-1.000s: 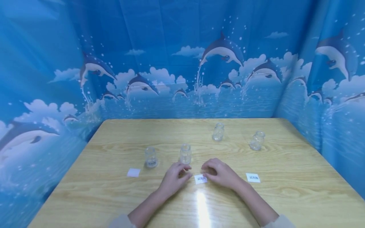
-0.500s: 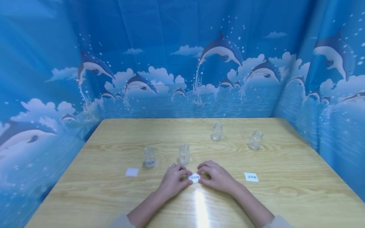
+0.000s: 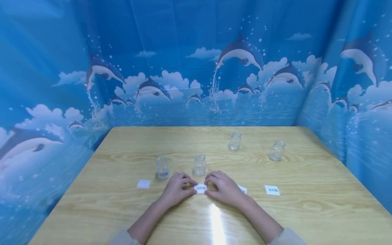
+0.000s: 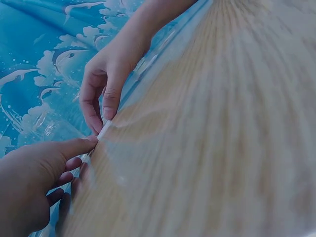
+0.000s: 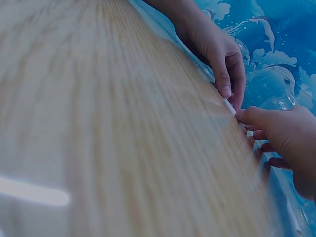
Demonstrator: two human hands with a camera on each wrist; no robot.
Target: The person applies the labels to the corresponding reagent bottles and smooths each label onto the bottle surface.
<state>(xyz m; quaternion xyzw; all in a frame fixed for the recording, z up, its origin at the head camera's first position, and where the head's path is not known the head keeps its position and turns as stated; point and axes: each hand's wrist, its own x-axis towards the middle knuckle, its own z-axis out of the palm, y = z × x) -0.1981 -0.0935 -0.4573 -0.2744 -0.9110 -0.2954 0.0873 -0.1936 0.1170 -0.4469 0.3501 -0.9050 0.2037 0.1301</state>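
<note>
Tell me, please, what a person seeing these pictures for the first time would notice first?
Probably the two hands meeting at the middle of the wooden table: the left hand and the right hand pinch a small white label between them. Just behind stand two small glass jars, and a bright dolphin curtain surrounds everything.

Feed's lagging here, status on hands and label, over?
Left hand and right hand both pinch the small white printed paper label on the wooden table. Small clear glass jar just behind. Nothing blocking.
</note>
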